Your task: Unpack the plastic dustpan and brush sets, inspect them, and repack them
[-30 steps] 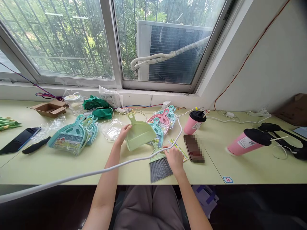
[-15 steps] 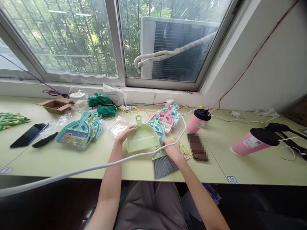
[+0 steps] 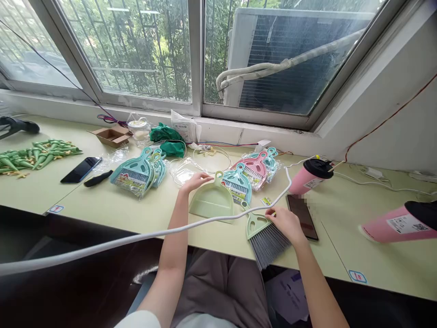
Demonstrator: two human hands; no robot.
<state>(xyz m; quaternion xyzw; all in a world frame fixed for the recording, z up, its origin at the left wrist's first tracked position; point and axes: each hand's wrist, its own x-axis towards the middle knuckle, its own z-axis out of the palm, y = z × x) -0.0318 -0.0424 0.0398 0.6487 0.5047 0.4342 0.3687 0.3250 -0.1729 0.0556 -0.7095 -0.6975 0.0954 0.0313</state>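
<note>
A pale green dustpan [image 3: 211,200] lies on the table, handle pointing away from me. My left hand [image 3: 197,181] is at its upper left rim, fingers stretched out towards the handle. Right of the dustpan is a matching hand brush [image 3: 256,224], its grey bristles [image 3: 269,246] reaching the table's front edge. My right hand [image 3: 287,223] is beside the brush, fingers closed on a printed yellow-green card [image 3: 266,201], which it partly covers. Bagged blue dustpan sets [image 3: 238,184] and a pink set [image 3: 254,166] lie just behind.
More bagged sets [image 3: 133,172], a black-handled item [image 3: 98,178] and a phone [image 3: 81,170] lie left. Another phone [image 3: 303,216] and pink cups [image 3: 309,177] stand or lie right. A white cable [image 3: 170,231] crosses in front of my view. Green vegetables [image 3: 44,155] are far left.
My right hand has let go of the brush and moved right to the card. The brush has separated from the dustpan. My left fingers have straightened at the dustpan. The view has swung left.
</note>
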